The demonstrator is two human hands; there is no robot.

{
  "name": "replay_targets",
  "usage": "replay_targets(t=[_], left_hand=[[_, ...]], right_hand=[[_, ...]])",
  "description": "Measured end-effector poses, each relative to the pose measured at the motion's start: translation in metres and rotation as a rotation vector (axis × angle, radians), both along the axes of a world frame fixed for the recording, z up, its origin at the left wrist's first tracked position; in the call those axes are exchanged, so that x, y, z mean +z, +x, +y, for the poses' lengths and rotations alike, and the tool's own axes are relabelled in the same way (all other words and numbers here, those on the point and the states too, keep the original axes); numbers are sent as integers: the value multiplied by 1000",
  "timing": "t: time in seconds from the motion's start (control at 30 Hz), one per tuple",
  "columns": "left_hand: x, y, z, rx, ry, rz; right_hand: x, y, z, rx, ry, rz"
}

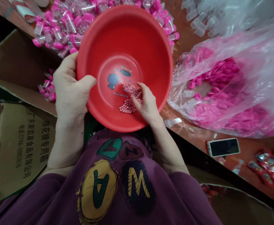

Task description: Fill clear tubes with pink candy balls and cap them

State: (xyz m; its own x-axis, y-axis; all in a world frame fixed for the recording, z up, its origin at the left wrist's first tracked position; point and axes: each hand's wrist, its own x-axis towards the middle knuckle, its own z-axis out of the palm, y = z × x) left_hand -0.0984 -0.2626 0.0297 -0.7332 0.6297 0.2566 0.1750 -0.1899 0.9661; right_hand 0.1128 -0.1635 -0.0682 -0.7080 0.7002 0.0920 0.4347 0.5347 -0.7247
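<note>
A round red basin (156, 59) tilts toward me over the table's front edge. My left hand (72, 82) grips its left rim, thumb over the inside wall and fingers behind. Small pink beads (127, 107) lie in a pile low in the basin, beside the printed word "Duckling". Over that pile my right hand (146, 103) is curled, thumb and fingers closed around a small clear container (138, 93) that is partly hidden by the fingers. More pink beads show at the fingertips.
Pink-capped bottles (66, 25) heap behind the basin. At right are a clear bag of pink pieces (226, 75), clear containers (201, 22), a phone (224, 147) and red wrapped items (271, 165). Cardboard boxes (22, 147) stand at left and below right.
</note>
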Motion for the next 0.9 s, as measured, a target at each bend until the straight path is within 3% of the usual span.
replay_targets(t=[0.23,0.5,0.73,0.87,0.9], left_hand=[[-3,-3,-1,-2,-5,64],[-3,-4,-2,-15,-9,38],[-2,-1,-4,74,-77,-26],[2,-3,-10,125,-69,6],[7,-2,-14,136,-79,14]], right_hand=[[-6,3,0,-60,-15,-26],[-1,7,-9,-243,-27,23],[4,4,-10,-324,-43,74],[9,34,7,-532,71,190],[7,48,15,-516,101,155]])
